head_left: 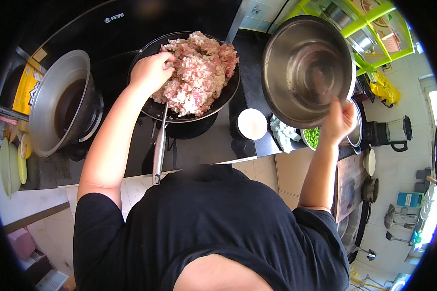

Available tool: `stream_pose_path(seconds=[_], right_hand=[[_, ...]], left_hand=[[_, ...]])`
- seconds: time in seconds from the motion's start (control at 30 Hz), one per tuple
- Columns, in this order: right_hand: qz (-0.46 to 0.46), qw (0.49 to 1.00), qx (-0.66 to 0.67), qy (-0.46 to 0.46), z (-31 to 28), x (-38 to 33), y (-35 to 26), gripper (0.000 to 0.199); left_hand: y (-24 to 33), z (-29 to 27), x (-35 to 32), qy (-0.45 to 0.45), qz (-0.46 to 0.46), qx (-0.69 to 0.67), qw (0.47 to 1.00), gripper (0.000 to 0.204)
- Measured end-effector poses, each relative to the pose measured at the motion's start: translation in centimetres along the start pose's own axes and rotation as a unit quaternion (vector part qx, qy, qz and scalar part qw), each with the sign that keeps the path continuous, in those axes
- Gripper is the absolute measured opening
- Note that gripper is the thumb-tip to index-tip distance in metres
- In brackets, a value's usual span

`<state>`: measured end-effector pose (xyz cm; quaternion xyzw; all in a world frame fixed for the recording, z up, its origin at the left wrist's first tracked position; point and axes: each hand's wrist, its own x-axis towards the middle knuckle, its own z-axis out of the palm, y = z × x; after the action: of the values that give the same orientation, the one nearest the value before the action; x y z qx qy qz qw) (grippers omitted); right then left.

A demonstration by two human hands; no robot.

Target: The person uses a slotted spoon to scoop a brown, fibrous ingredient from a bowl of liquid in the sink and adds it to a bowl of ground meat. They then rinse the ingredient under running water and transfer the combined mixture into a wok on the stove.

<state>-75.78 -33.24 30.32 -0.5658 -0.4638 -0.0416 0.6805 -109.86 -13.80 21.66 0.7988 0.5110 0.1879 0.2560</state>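
A large heap of pale pink minced meat (194,77) fills the black frying pan (232,94) on the stove. My left hand (152,72) is at the heap's left side, its fingers curled in against the meat. Whether a bit of meat is between those fingertips is hidden. The pan's metal handle (159,153) points toward me. Off to the right, my right hand (339,122) grips the lower right rim of a wide steel bowl (306,68). The bowl is tilted, showing its inside, which holds nothing but smears.
At the left stands a big grey wok (58,136) with dark liquid. Right of the pan are a small white-topped container (251,124), a crumpled pale bag (282,133) and chopped greens (312,137). A green rack (369,29), a blender (391,133) and a cutting board (348,182) lie farther right.
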Motion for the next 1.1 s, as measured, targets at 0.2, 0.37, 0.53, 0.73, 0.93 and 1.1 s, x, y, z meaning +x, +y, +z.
stream_pose_path(seconds=[0.2,0.37,0.53,0.73,0.93,1.1], right_hand=[[0.043,0.998,-0.014,-0.031,1.8,-1.0,5.1,0.019],[0.094,0.995,0.033,-0.007,3.3,-1.2,10.2,0.017],[0.159,0.983,0.076,0.039,4.7,-2.1,14.2,0.025],[0.147,0.987,-0.068,-0.006,2.8,-2.8,18.8,0.031],[0.259,0.944,-0.177,-0.102,1.7,-3.2,19.5,0.036],[0.428,0.875,-0.156,-0.166,0.7,-3.7,18.7,0.035]], left_hand=[[0.9,0.0,-0.3,-0.043,-0.009,0.046,0.998,0.047],[-0.9,2.5,-0.6,0.116,0.100,0.003,0.988,0.049],[-2.5,1.7,-1.4,0.054,0.065,-0.101,0.991,0.065],[-3.1,0.9,-3.8,0.060,0.039,-0.219,0.973,0.016],[-1.9,-0.9,-8.6,-0.022,0.137,-0.036,0.990,0.020],[-0.8,-1.3,-11.9,-0.121,0.209,-0.014,0.970,0.026]])
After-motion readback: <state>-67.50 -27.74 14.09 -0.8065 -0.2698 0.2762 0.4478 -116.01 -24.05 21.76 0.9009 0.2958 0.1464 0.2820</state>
